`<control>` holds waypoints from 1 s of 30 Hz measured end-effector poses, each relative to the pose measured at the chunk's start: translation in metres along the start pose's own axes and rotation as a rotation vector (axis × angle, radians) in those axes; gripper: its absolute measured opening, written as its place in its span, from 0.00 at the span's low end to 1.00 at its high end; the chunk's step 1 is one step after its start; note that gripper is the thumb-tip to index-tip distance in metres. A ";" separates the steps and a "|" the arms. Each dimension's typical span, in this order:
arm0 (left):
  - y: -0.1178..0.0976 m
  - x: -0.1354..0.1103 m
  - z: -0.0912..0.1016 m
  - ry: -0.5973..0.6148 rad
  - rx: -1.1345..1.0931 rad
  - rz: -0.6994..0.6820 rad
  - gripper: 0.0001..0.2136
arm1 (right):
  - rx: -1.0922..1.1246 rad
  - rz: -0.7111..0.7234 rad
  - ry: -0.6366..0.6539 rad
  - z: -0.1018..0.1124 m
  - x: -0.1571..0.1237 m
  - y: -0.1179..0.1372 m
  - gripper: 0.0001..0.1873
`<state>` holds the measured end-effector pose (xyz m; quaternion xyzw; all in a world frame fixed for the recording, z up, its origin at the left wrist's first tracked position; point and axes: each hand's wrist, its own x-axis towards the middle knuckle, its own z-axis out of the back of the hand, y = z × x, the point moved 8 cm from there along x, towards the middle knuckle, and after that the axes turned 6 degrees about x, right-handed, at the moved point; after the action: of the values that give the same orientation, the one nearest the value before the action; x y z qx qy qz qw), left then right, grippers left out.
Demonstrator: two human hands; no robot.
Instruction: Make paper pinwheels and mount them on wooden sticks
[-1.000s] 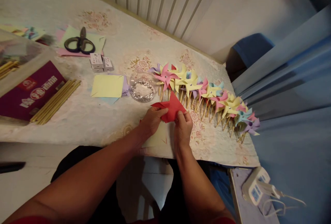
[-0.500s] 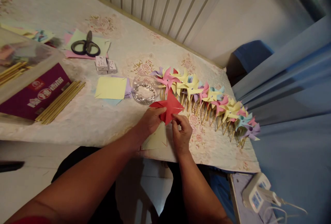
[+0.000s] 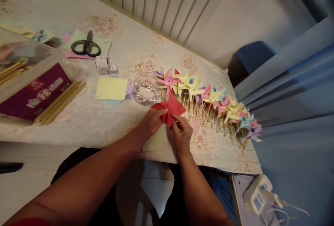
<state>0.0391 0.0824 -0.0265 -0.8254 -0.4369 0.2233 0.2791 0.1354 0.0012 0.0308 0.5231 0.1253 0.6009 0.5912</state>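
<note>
A red paper pinwheel point(image 3: 172, 107), partly cut and folded, is held up over the table's front edge. My left hand point(image 3: 152, 121) pinches it from the left, thumb on top. From the right, my right hand point(image 3: 182, 131) has its closed fingers on the pinwheel's lower corner. Below the hands lies a pale paper sheet point(image 3: 158, 140) with small red marks on it. Just behind the red paper stands a round clear dish point(image 3: 145, 91) of small shiny metal pieces. What my right fingertips hold besides paper is too small to tell.
A row of finished pinwheels point(image 3: 214, 96) on sticks lies to the right. On the left are scissors point(image 3: 86, 47) on paper, small white boxes point(image 3: 105, 65), yellow paper point(image 3: 111, 88), bundled sticks point(image 3: 60, 103) and a clear bin point(image 3: 33, 50). A power strip point(image 3: 258, 193) sits lower right.
My right hand has shifted slightly left, its fingertips moving further onto the red pinwheel's lower corner. My left hand keeps its hold in nearly the same place.
</note>
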 end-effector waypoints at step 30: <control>0.005 -0.004 -0.008 0.013 -0.046 0.056 0.05 | 0.090 -0.023 -0.099 0.000 -0.002 -0.006 0.10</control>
<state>0.0446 0.0746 -0.0229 -0.8450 -0.4168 0.2155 0.2565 0.1386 0.0011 0.0253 0.5767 0.1290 0.5613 0.5794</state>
